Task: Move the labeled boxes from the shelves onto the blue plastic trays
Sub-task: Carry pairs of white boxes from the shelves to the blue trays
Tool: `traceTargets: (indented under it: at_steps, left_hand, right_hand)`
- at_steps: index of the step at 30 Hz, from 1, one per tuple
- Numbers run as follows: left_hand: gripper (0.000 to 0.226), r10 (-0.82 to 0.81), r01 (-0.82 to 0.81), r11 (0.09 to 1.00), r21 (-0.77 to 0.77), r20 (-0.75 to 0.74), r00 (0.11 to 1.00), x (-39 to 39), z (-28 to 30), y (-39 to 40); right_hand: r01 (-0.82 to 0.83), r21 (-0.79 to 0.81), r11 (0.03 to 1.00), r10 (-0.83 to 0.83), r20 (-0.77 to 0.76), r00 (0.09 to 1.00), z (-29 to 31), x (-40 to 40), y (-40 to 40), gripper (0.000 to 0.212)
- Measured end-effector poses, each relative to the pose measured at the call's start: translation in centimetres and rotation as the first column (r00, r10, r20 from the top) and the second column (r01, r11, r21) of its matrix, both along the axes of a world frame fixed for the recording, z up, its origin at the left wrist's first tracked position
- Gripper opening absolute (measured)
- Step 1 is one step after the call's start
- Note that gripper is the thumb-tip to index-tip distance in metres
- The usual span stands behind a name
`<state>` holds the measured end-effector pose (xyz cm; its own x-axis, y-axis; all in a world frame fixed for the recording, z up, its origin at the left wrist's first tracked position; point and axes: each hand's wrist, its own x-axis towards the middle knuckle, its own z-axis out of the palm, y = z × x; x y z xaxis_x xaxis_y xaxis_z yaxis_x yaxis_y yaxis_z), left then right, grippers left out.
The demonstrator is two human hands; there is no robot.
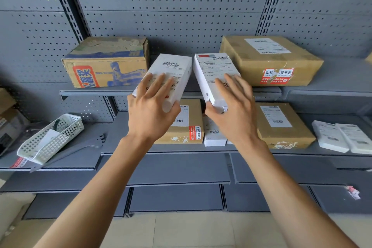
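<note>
While you stood facing the grey metal pegboard shelves, your left hand gripped a slim white labeled box, fingers spread over its barcode label and thumb curled under its near end. Your right hand held a second slim white labeled box the same way, fingers lying across the label, thumb hooked beneath the lower edge. Both grips were clamped on their boxes, which were lifted in front of the upper shelf, tilted, close beside each other but apart.

On the upper shelf, a worn brown cardboard box with blue and orange print sat to the left of your hands, and a broad flat brown carton with a white label and red sticker sat to the right. On the lower shelf, a brown labeled parcel lay behind your left wrist, a small white box just beside it, another brown parcel to the right, and two flat white boxes at the far right. A white plastic mesh basket rested tilted at the left.
</note>
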<state>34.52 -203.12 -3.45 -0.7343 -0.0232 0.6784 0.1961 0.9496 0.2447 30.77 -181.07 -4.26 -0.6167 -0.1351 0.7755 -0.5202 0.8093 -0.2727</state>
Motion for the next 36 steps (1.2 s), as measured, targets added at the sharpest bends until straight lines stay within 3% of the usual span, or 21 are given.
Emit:
traceTargets:
  at_steps: [8, 15, 27, 36]
  left_hand:
    - [0.053, -0.201, 0.199, 0.980, -0.024, -0.117, 0.973, 2.8, 0.7, -2.1]
    - [0.050, -0.423, 0.414, 0.906, -0.088, -0.151, 0.893, 4.7, 0.2, 1.4]
    - [0.047, -0.633, 0.624, 0.774, -0.111, -0.164, 0.756, 9.0, 0.0, 13.9]
    - [0.047, -0.733, 0.718, 0.680, -0.150, -0.140, 0.665, 14.4, -0.9, 29.9]
  right_hand:
    - [0.151, 0.033, 0.988, -0.148, -0.076, 0.986, 1.6, 6.8, 0.1, 0.053]
    - [0.347, 0.040, 0.937, -0.342, -0.096, 0.935, 0.2, 13.4, 2.9, 0.054]
    - [0.594, -0.010, 0.805, -0.592, -0.090, 0.801, -0.9, 24.5, 15.2, 0.055]
    - [0.716, -0.013, 0.698, -0.716, -0.061, 0.696, -1.8, 33.8, 29.6, 0.057]
